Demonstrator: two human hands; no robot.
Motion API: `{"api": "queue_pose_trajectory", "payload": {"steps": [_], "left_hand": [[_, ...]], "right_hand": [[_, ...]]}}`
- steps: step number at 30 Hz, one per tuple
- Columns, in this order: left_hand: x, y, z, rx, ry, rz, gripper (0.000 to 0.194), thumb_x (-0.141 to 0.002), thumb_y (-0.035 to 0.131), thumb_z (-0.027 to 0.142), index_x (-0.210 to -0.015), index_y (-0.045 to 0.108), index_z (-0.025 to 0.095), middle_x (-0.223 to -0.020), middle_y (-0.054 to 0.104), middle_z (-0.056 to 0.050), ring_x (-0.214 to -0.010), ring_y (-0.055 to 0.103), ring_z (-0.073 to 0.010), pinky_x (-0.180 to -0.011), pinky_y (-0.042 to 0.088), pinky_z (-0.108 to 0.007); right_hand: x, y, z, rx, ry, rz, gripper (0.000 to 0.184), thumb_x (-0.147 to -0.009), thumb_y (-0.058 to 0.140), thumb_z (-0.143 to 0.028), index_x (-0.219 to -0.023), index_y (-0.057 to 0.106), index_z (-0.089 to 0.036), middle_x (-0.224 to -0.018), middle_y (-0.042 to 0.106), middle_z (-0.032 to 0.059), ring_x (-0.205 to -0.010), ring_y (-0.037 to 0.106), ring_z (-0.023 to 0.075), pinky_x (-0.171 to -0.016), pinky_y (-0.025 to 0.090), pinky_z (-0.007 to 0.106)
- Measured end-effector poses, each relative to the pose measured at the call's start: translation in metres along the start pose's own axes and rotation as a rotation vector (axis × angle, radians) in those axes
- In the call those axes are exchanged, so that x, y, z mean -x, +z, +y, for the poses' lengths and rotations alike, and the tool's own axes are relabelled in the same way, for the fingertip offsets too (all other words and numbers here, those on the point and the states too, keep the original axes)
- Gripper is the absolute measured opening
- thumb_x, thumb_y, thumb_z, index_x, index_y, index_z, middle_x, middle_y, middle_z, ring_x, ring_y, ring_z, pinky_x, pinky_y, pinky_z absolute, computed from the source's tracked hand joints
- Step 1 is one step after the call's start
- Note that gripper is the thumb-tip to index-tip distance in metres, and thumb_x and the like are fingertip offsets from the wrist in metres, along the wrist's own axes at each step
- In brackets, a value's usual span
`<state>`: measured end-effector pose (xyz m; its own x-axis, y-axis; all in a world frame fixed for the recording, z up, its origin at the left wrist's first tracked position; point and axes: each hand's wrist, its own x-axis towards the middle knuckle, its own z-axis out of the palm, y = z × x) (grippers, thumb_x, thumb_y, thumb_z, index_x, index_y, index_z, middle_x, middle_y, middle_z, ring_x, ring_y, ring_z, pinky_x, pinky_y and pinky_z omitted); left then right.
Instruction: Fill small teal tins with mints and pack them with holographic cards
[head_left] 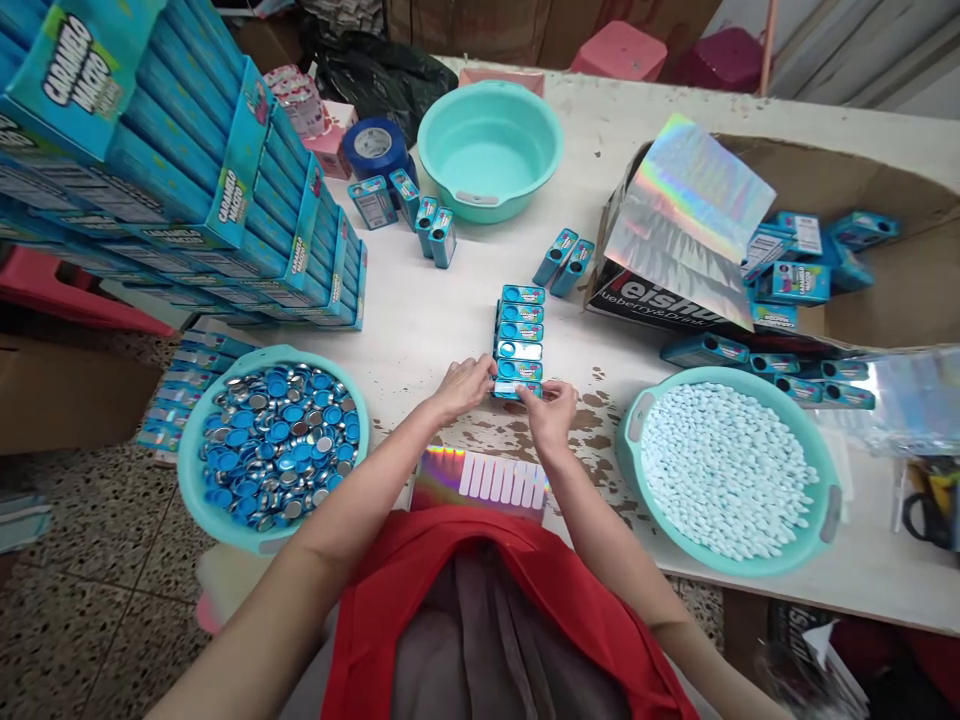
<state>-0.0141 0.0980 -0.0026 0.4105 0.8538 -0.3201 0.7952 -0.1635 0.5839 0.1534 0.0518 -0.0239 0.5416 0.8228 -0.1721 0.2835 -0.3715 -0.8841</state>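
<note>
Several small blue candy tins (520,331) stand in a row on the table in front of me. A pale shiny sticker (510,388) lies across the top of the nearest tin. My left hand (466,388) is closed, its fingertips gripping that tin's left end. At the other end is my right hand (553,412), with thumb and fingers pinched at the sticker and the tin's edge. The fingers hide the exact contact. Just below my hands lies a holographic sticker sheet (480,485) with several pale blank strips.
A basin of blue and silver caps (281,440) stands left, a basin of white candies (727,470) right. An empty turquoise basin (491,150) is at the back. Stacked display boxes (172,150) rise at left. An open carton (862,300) holds more tins at right.
</note>
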Motion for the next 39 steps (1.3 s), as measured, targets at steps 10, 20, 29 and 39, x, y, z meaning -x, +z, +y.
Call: {"api": "queue_pose_trajectory", "payload": {"steps": [10, 20, 29, 39], "left_hand": [[0.043, 0.066, 0.027, 0.242, -0.133, 0.075, 0.068, -0.086, 0.044, 0.051, -0.142, 0.031, 0.014, -0.153, 0.025, -0.015, -0.140, 0.023, -0.0293, -0.108, 0.029, -0.045], [0.116, 0.045, -0.039, 0.222, -0.337, -0.177, 0.030, -0.085, 0.046, 0.032, -0.096, 0.069, 0.017, -0.090, 0.071, -0.005, -0.084, 0.062, -0.0175, -0.079, 0.046, -0.027], [0.110, 0.064, -0.030, 0.214, -0.554, -0.080, 0.023, -0.081, 0.050, 0.028, -0.087, 0.071, 0.019, -0.091, 0.071, -0.006, -0.085, 0.062, -0.0192, -0.073, 0.043, -0.027], [0.127, 0.053, -0.020, 0.384, -0.260, 0.154, 0.032, -0.087, 0.047, 0.034, -0.113, 0.062, 0.023, -0.124, 0.060, -0.006, -0.115, 0.051, -0.0203, -0.094, 0.041, -0.033]], "right_hand": [[-0.009, -0.001, 0.008, -0.065, 0.025, -0.086, 0.042, -0.063, 0.068, -0.046, -0.088, 0.049, -0.017, -0.083, 0.059, 0.0032, -0.075, 0.056, 0.0169, -0.073, 0.047, 0.033], [0.099, -0.011, 0.026, 0.420, -0.725, -0.592, 0.030, -0.089, 0.050, -0.031, -0.115, 0.058, -0.020, -0.109, 0.056, 0.0126, -0.101, 0.050, 0.0251, -0.086, 0.045, 0.042], [0.118, -0.005, 0.053, 0.647, -0.847, -0.945, 0.024, -0.084, 0.053, -0.018, -0.106, 0.062, -0.017, -0.129, 0.052, 0.0173, -0.116, 0.047, 0.0302, -0.093, 0.042, 0.046], [0.091, -0.030, -0.004, 0.353, -0.405, -0.884, 0.020, -0.082, 0.056, -0.038, -0.071, 0.055, -0.022, -0.065, 0.059, -0.0004, -0.061, 0.054, 0.0154, -0.060, 0.041, 0.027]]}}
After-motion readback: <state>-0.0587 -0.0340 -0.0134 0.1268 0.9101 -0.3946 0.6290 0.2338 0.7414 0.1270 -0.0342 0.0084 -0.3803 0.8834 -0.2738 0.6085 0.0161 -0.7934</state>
